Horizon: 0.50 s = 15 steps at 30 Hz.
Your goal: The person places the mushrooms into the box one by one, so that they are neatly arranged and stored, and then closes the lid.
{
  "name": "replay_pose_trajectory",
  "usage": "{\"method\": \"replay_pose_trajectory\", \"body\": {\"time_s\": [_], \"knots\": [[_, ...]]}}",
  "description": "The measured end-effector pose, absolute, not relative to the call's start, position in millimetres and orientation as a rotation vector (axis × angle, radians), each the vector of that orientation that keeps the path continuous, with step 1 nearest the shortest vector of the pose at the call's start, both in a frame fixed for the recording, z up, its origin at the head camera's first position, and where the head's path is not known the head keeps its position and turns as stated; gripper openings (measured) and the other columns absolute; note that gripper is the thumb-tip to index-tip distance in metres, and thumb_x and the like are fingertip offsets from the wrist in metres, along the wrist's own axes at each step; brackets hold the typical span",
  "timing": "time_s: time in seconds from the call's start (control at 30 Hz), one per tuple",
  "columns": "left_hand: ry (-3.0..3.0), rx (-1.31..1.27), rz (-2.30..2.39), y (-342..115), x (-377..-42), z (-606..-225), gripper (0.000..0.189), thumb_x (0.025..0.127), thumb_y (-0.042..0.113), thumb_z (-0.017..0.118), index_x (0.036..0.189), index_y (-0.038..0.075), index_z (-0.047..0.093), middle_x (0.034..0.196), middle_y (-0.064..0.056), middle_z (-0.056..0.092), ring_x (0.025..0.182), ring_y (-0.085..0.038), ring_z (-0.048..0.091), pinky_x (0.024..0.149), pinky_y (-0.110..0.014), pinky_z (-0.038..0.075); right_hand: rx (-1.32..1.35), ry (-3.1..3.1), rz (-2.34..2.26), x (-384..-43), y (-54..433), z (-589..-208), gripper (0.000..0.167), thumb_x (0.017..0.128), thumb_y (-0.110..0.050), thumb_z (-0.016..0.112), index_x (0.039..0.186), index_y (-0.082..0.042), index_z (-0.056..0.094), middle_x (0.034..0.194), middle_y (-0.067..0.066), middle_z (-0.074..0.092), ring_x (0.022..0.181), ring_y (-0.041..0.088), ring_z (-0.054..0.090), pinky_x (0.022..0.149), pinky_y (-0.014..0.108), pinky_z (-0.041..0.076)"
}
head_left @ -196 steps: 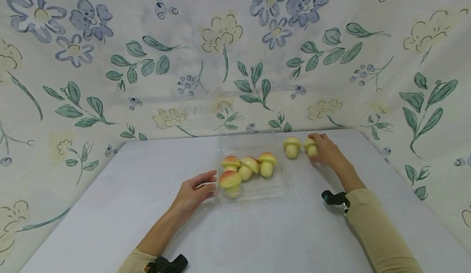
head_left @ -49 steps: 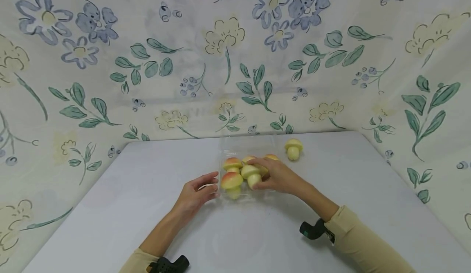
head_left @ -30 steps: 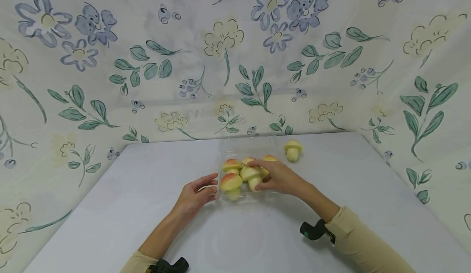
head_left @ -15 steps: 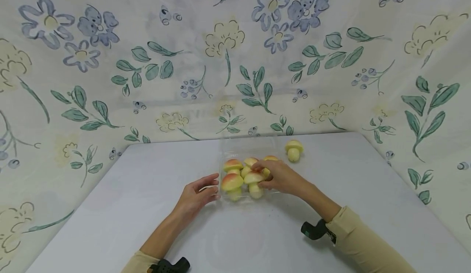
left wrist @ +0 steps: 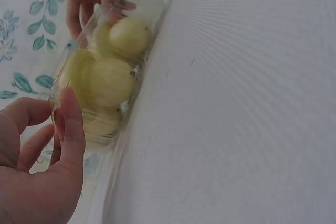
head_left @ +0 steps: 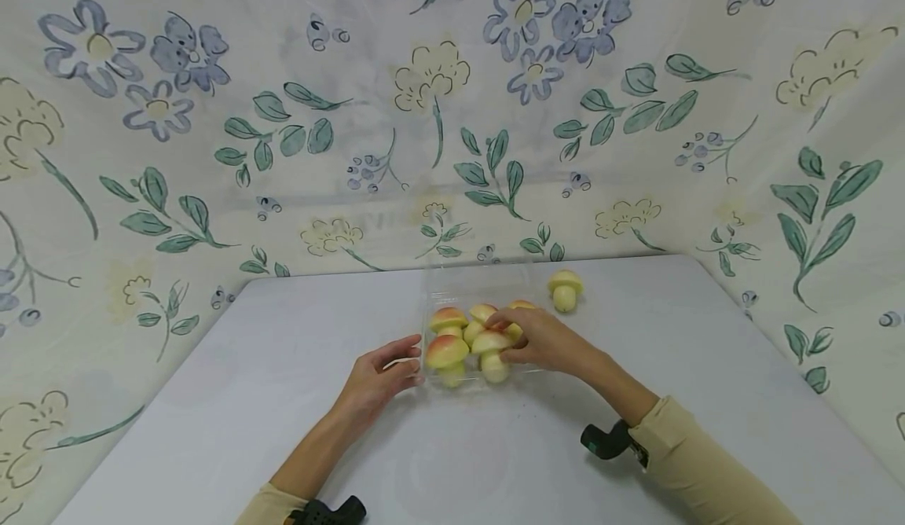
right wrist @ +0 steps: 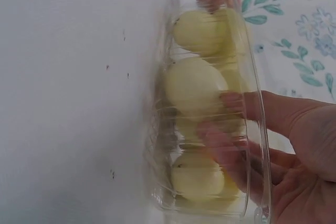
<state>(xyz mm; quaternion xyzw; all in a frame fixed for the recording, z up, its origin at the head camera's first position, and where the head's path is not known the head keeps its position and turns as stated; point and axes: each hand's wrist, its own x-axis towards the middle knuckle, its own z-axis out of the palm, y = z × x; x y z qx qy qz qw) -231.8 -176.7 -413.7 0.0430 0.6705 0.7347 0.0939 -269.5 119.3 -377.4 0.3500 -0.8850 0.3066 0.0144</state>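
A clear plastic box (head_left: 526, 379) with its lid raised at the back holds several artificial mushrooms. They have pale yellow stems and yellow caps, some blushed red. My right hand (head_left: 547, 340) reaches into the box and holds a mushroom (head_left: 493, 356) near its front, beside the front-left mushroom (head_left: 447, 352). The right wrist view shows the thumb (right wrist: 239, 103) against that mushroom through the plastic. My left hand (head_left: 378, 372) rests its fingertips at the box's left wall; its thumb (left wrist: 71, 119) touches the box corner in the left wrist view.
One more mushroom (head_left: 565, 291), plain yellow, stands on the white table (head_left: 452, 462) behind and right of the box. Floral cloth (head_left: 424, 148) hangs behind the table. Black devices, such as the right wrist camera (head_left: 604, 440), sit on both wrists.
My right hand has brought a mushroom from the table's back right into the box and lowered it toward the front; it hardly moves over the last half second. The left hand stays at the box.
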Motion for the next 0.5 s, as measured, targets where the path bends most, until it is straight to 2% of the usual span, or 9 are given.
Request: {"method": "replay_pose_trajectory", "body": {"time_s": [0.2,0.5], "knots": [[1.991,0.121,2.181,-176,-232,-413,0.051,0.092,-0.001,0.06,0.141,-0.005,0.047,0.112,-0.004,0.057,0.085,-0.01,0.063,0.082,-0.024,0.06,1.083,-2.783,0.997,-270,124,-374,0.046,0.083,-0.007,0.077,0.126,-0.005,0.059,0.123,0.012,0.063,0.101,0.021,0.066,0.077,0.016,0.056],[1.98,0.128,2.188,-177,-231,-413,0.054,0.091,-0.001,0.061,0.142,-0.006,0.045,0.112,-0.004,0.057,0.085,-0.009,0.063,0.081,-0.024,0.06,1.07,-2.814,0.959,-270,131,-367,0.048,0.084,-0.011,0.077,0.128,-0.006,0.058,0.122,0.015,0.066,0.099,0.024,0.068,0.077,0.019,0.058]]}}
